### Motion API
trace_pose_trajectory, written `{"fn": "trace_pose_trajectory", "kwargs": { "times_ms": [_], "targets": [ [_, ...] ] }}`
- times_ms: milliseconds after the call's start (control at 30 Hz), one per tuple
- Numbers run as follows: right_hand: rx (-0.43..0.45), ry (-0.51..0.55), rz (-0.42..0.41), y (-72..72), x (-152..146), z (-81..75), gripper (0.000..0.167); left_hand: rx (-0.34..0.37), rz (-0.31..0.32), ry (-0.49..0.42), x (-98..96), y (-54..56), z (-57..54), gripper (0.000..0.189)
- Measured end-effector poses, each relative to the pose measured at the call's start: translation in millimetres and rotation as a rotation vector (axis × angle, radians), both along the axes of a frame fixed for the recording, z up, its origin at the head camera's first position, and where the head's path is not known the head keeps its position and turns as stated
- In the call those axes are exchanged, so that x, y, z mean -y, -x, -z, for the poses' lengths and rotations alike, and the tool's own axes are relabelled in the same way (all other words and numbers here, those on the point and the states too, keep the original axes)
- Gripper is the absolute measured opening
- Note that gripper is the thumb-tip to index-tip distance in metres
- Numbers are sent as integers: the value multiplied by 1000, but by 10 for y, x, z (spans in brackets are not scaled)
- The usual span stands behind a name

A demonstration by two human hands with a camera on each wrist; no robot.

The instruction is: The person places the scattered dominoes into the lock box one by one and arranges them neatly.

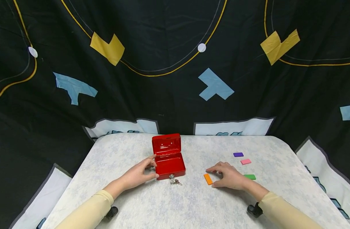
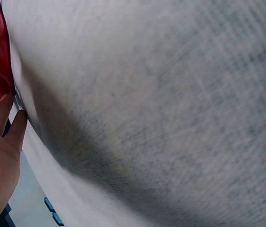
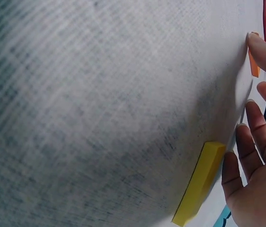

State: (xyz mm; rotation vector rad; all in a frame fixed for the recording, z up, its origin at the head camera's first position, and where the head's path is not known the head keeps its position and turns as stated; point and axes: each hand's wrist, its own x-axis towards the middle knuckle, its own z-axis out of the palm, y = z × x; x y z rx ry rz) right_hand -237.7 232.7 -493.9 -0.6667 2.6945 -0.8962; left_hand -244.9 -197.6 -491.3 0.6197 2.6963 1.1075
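A red metal cash box (image 1: 170, 166) stands on the table with its lid raised and nothing visible inside. A small padlock (image 1: 172, 178) with keys (image 1: 177, 182) hangs at its front. My left hand (image 1: 140, 173) touches the box's left side, thumb by the front corner, fingers farther back. To the right, my right hand (image 1: 227, 176) hovers around an orange block (image 1: 208, 179), thumb and fingers spread at its ends. In the right wrist view the thumb lies close against that block; contact is unclear. A yellow block (image 3: 200, 184) lies beside the little finger, hidden in the head view.
Right of the right hand lie a purple block (image 1: 238, 154), a pink block (image 1: 246, 161) and a green block (image 1: 250, 176), the last near the forearm. The pale patterned table (image 1: 175, 210) has rounded far corners, with a black curtain (image 1: 175, 101) behind it.
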Motion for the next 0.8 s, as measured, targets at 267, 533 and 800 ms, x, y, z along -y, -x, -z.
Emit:
{"fn": "trace_pose_trajectory", "kwargs": {
  "times_ms": [267, 533, 800],
  "targets": [
    [2, -12, 10, -1, 12, -3, 53, -1, 8, -18, 11, 16, 10, 37],
    [-2, -10, 18, 7, 14, 18, 51, 14, 15, -44, 16, 45, 37, 41],
    [-1, -2, 5, 7, -8, 36, 50, 20, 9, -40, 11, 44, 45, 41]
  ]
}}
